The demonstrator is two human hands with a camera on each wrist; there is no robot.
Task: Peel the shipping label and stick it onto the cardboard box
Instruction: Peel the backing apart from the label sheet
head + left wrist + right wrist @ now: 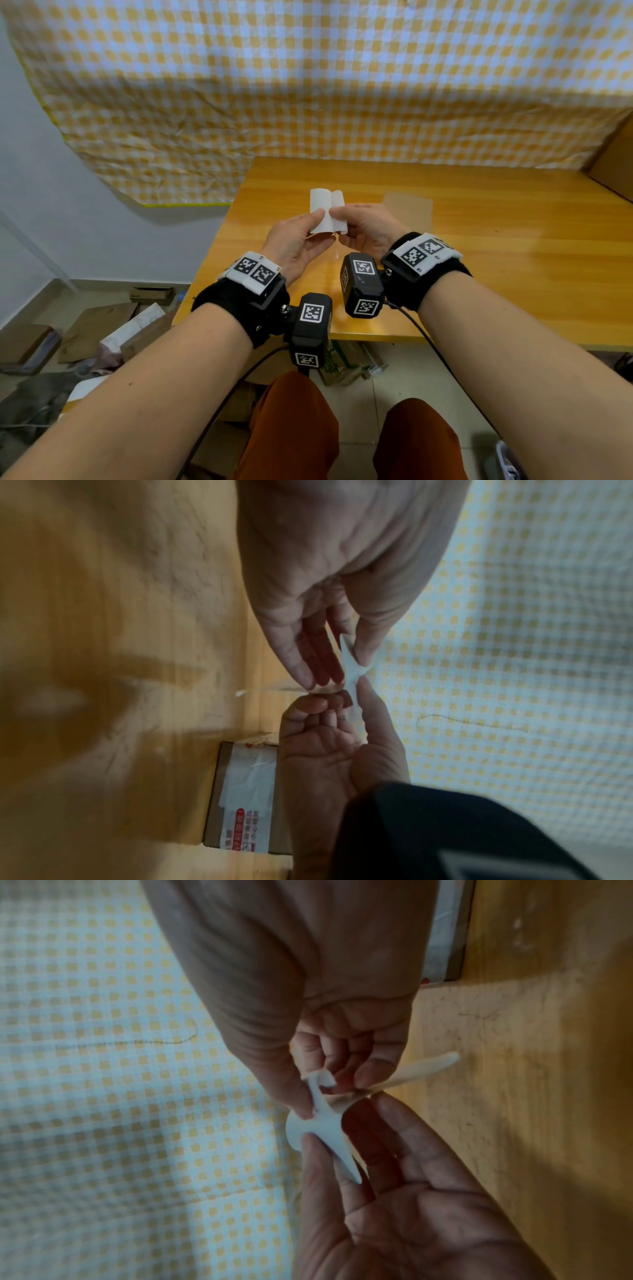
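Note:
A small white shipping label is held upright above the wooden table. It is splitting into two leaves like an open book. My left hand pinches the left leaf between thumb and fingers. My right hand pinches the right leaf. The right wrist view shows the label between both thumbs, with a pale strip sticking out towards the table. The flat cardboard box lies on the table just beyond my right hand. In the left wrist view the box carries white and red printed tape.
A yellow-and-white checked cloth hangs behind the table. Another brown cardboard piece stands at the table's far right. Cardboard and papers litter the floor to the left. My knees in rust trousers sit under the near table edge.

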